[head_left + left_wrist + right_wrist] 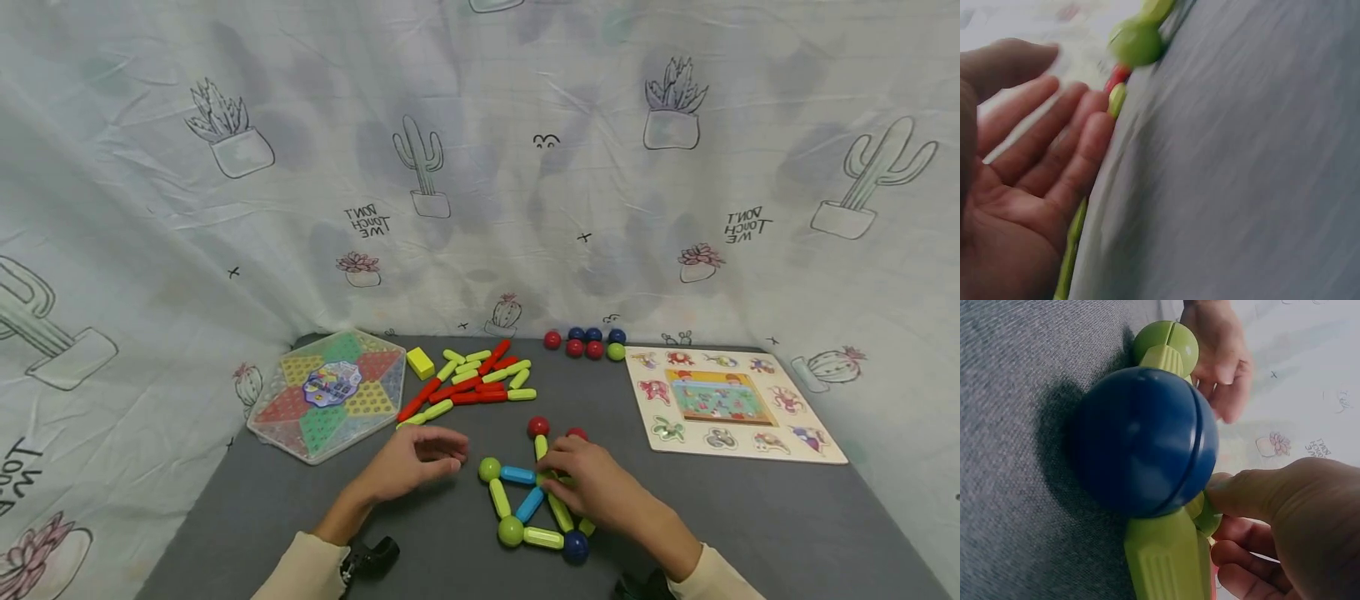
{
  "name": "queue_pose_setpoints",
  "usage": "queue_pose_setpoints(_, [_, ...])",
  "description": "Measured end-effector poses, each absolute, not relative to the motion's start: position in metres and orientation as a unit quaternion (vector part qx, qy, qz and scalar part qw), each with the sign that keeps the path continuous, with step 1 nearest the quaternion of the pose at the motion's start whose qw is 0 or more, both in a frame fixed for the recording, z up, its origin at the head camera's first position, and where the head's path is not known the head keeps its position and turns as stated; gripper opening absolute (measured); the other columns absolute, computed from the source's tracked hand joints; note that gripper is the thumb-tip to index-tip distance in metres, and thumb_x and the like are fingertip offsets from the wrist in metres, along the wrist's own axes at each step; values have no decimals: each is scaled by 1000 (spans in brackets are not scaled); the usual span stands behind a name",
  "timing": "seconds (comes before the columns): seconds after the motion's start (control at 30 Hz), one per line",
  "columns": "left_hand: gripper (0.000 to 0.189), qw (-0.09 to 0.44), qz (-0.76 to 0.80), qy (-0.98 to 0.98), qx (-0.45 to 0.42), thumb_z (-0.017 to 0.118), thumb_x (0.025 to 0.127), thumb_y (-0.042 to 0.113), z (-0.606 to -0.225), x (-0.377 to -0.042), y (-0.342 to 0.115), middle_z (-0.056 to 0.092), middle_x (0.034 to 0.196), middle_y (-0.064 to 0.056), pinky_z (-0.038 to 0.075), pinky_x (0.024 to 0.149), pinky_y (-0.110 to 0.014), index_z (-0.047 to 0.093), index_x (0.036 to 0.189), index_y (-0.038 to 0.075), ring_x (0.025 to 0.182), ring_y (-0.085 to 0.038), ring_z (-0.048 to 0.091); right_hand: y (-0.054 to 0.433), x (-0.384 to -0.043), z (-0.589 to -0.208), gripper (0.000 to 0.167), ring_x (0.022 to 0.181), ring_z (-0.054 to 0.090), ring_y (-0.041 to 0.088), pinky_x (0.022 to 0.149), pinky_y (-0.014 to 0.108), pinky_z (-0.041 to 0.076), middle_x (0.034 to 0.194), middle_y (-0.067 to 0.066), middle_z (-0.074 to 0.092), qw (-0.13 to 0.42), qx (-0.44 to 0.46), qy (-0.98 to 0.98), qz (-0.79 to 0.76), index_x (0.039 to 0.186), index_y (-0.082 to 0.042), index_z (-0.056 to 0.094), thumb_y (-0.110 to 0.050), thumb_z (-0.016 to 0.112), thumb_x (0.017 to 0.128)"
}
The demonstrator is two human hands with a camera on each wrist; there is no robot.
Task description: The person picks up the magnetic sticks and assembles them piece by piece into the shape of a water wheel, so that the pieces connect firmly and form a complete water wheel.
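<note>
A flat frame of rods and balls lies on the table before me. Its outline has a green ball (490,469) at the left, another green ball (511,531) at the near side and a dark blue ball (575,546) at the near right. Two light blue rods (530,504) and several yellow-green rods (543,537) join them. My right hand (596,483) pinches the green ball (1210,522) at the middle joint, thumb against fingers, partly covering it. Beyond it stand a red ball (537,427) and a second, half-hidden red ball (577,433). My left hand (420,458) hovers empty left of the frame, fingers relaxed.
Loose red and yellow-green rods (480,396) lie behind the hands, beside a yellow block (420,363). A hexagonal case (390,417) stands at the left. Several balls (575,348) line the back edge. A picture puzzle board (712,446) lies at the right.
</note>
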State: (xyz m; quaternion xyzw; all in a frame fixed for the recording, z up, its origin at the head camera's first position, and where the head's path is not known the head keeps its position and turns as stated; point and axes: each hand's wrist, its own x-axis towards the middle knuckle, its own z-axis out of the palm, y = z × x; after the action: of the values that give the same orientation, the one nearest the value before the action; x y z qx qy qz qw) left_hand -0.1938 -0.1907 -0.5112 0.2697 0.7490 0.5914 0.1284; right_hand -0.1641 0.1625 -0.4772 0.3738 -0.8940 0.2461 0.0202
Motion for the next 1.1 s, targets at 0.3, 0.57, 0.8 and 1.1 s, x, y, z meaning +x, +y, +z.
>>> queue_pose_setpoints(0.3, [26,-71,604,788,94,79,100,8,-514,-214,-184,81,112,-19,60,81,-20,78,124,-4,92,-9,76,156,-163,-477,12,91,63,5,78,28,57,104,-8,70,13,380,-890,252,110,-19,83,-16,84,99])
queue_pose_setpoints(0.57, [34,-203,343,913,88,83,86,0,-521,-218,-170,76,90,-17,56,69,-43,78,120,-6,69,-23,66,153,-160,-478,12,91,64,8,78,27,57,104,-8,70,14,379,-888,259,110,-19,83,-16,84,98])
queue_pose_setpoints(0.8, [20,-154,312,934,80,79,94,-2,-507,-210,-166,76,106,-23,57,91,-64,80,113,-5,99,-44,72,152,-161,-480,11,90,63,6,78,28,57,104,-8,70,16,378,-890,256,110,-19,83,-16,84,99])
queue_pose_setpoints(1.1, [23,-48,474,876,77,76,105,19,-506,-199,-146,77,96,-2,52,70,-29,80,125,8,75,-10,63,150,-161,-479,11,90,62,5,78,28,57,104,-7,70,13,378,-891,250,109,-18,82,-16,84,98])
